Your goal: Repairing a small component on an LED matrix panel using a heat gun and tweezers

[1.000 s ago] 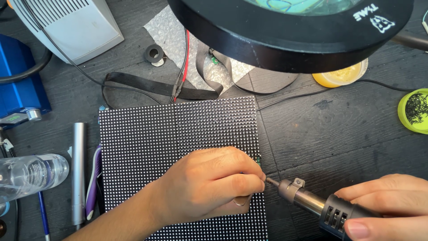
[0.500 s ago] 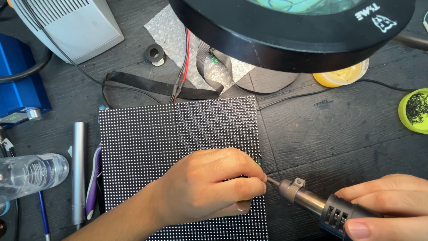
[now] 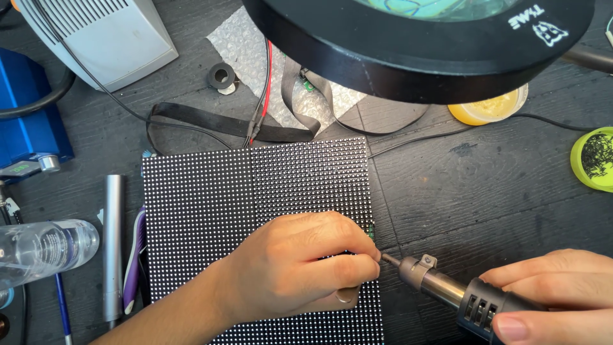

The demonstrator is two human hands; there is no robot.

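Observation:
A black LED dot-matrix panel (image 3: 255, 198) lies flat on the dark table. My left hand (image 3: 300, 268) rests on its lower right part, fingers curled and pinched together at the panel's right edge. Whether anything small sits between the fingertips is hidden. My right hand (image 3: 555, 297) grips the black handle of a hot-air soldering tool (image 3: 447, 291) at the lower right. Its metal nozzle points left, and the tip nearly touches my left fingertips at the panel edge. Red and black wires (image 3: 262, 102) and a flat ribbon cable (image 3: 217, 121) run off the panel's top edge.
A round magnifier lamp (image 3: 415, 45) hangs over the top centre. A grey box (image 3: 102, 32) and a blue station (image 3: 25, 121) stand at the left. A plastic bottle (image 3: 38, 249), a metal pen-like tool (image 3: 113, 243), a yellow tub (image 3: 491, 108) and a green dish (image 3: 594, 160) lie around.

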